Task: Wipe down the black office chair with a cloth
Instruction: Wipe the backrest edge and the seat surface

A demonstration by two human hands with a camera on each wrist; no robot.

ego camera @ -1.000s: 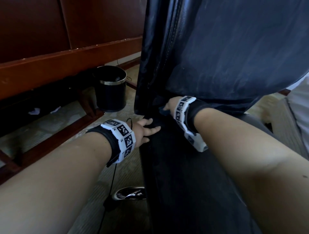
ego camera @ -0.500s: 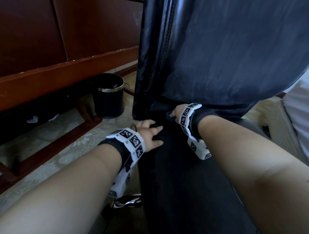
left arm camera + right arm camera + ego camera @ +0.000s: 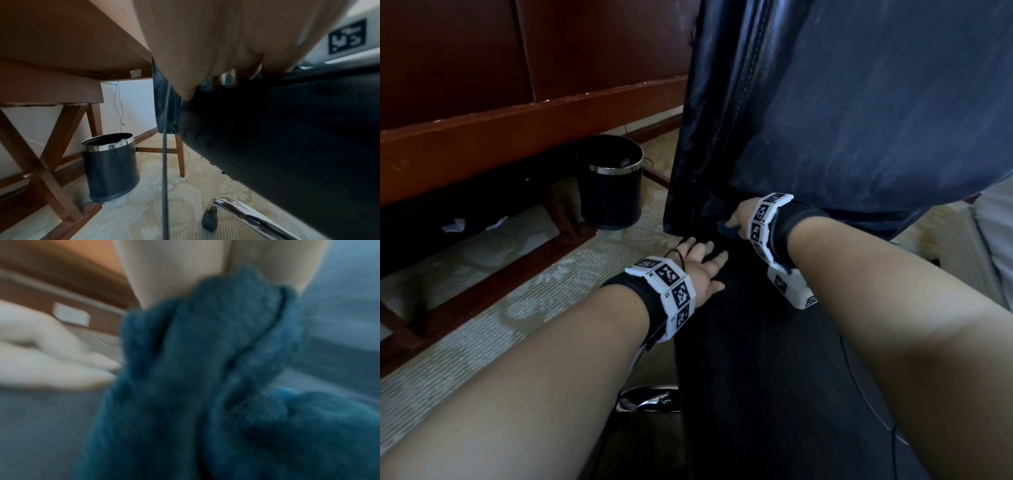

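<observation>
Both hands are kept on the black office chair [image 3: 774, 359] at the seat-back crease. The blue cloth [image 3: 205, 386] is gripped in the right hand [image 3: 739, 214], unchanged. The left hand [image 3: 702, 265], fingers flat on the seat, was shifted forward slightly. Waste bin [image 3: 611, 181] at 10 o'clock.

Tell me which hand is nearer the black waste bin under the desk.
Left. The left hand rests flat on the chair seat's edge, on the side facing the waste bin. The right hand holds the blue cloth farther in, at the backrest's base.
</observation>
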